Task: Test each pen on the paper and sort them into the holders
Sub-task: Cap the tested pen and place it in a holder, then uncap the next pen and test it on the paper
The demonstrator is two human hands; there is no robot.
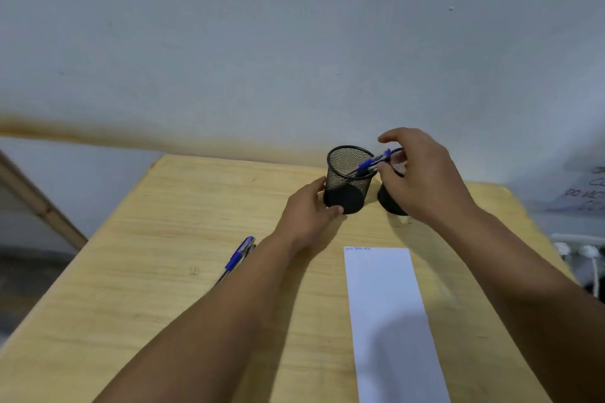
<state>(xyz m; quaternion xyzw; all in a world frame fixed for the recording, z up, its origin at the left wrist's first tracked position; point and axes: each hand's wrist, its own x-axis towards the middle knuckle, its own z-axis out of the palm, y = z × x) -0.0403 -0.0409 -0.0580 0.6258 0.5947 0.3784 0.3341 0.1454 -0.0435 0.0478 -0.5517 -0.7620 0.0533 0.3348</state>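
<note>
Gripping state: left hand (311, 209) wraps base of left holder (348, 178), fingers curled round it; right hand (415, 173) pinches pens in holder (371, 165) at their upper ends.
Pens location: cluster leans in left holder toward 2 o'clock, blue caps past rim; loose pens (237, 258) lie on table (163, 239) at 8 o'clock from holders, partly under left forearm.
Paper location: white strip (389, 304) at 6 o'clock from holders, faint blue scribble at top edge.
Risk 1: holder tipping likely if pens pulled sideways; left hand's hold counters that.
Risk 2: pinch taking several pens at once, some slipping out onto table.
Risk 3: left forearm nudging loose pens, rolling toward table edge.
Risk 4: right holder (393, 193) knocked by right wrist; mostly hidden behind hand.
Count holders: two, black mesh, just beside each other.
Count paper: one.
Count pens: loose pens look like two; held cluster blurred, several, exact number cannot tell.
</note>
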